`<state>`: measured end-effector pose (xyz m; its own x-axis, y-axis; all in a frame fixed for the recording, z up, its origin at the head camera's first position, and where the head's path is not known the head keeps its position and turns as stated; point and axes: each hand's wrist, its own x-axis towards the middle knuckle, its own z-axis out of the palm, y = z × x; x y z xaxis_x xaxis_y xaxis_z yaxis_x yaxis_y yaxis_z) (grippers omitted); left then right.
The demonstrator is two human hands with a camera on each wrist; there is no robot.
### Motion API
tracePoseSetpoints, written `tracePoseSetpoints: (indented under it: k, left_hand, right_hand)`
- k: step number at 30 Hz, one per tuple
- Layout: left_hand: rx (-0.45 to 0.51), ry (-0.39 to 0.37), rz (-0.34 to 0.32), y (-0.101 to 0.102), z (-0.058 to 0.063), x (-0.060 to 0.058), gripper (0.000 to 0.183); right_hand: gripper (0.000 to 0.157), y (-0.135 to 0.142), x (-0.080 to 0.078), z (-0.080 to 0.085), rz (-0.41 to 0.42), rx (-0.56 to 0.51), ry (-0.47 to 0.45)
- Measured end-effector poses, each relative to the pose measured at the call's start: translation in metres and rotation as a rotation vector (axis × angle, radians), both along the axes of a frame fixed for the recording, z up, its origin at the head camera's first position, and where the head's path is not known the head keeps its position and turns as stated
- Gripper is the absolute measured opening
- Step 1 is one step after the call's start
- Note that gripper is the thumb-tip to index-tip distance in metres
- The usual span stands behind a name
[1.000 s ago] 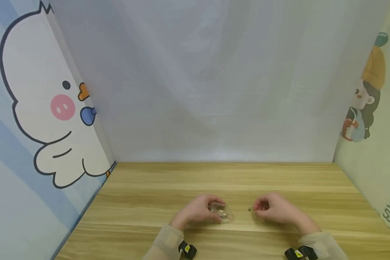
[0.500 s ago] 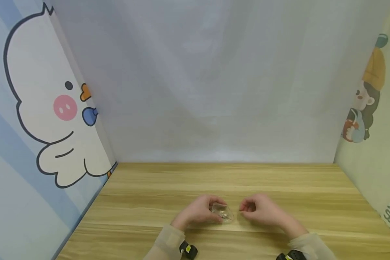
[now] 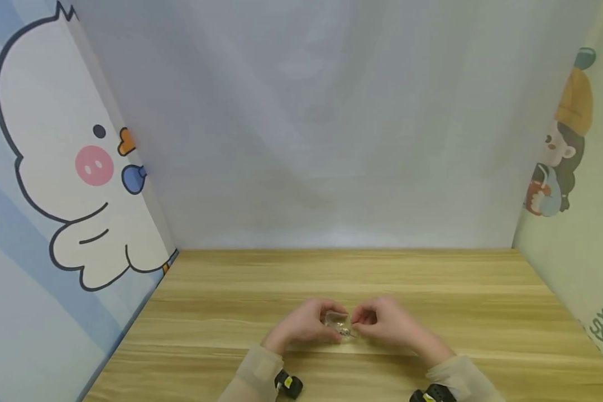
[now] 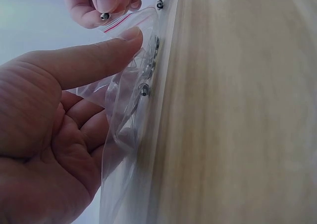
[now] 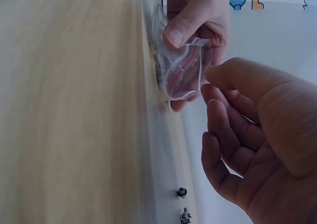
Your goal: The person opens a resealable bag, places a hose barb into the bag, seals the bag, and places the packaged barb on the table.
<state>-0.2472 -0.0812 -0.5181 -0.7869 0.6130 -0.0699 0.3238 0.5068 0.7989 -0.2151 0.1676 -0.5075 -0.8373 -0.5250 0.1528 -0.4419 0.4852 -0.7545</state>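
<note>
My left hand [image 3: 309, 322] holds a clear zip bag [image 4: 116, 110] with a red stripe along its gaping mouth. In the left wrist view the thumb lies over the bag, with the other fingers behind it. Several small shiny metal pieces [image 4: 144, 89] show through the plastic. My right hand [image 3: 389, 324] is at the mouth of the bag, thumb and forefinger together. Between those fingertips a small round metal piece [image 4: 105, 16] is pinched, seen in the left wrist view. From the right wrist, the bag's red stripe [image 5: 182, 70] shows just beyond the fingertips, and the pinched piece is hidden.
Loose metal pieces [image 5: 182, 192] lie on the wooden table [image 3: 231, 290] below my right hand in the right wrist view. A pale curtain [image 3: 301, 139] hangs behind the table. Printed panels stand left [image 3: 45, 139] and right [image 3: 558, 268].
My right hand has moved left across the table to the bag's mouth. The left hand has stayed almost in place with the bag.
</note>
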Motion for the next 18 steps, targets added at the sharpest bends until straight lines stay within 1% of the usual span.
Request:
tracePoseSetpoints:
  k: [6,18]
  left_hand:
    - [0.008,0.000,-0.003,-0.001,-0.001,-0.001,0.050]
    - [-0.010,0.004,0.015,-0.001,-0.003,-0.002,0.052]
  right_hand:
    - [0.006,-0.006,0.002,-0.002,-0.006,-0.022,-0.017]
    - [0.007,-0.012,0.004,-0.005,-0.020,-0.044,-0.026]
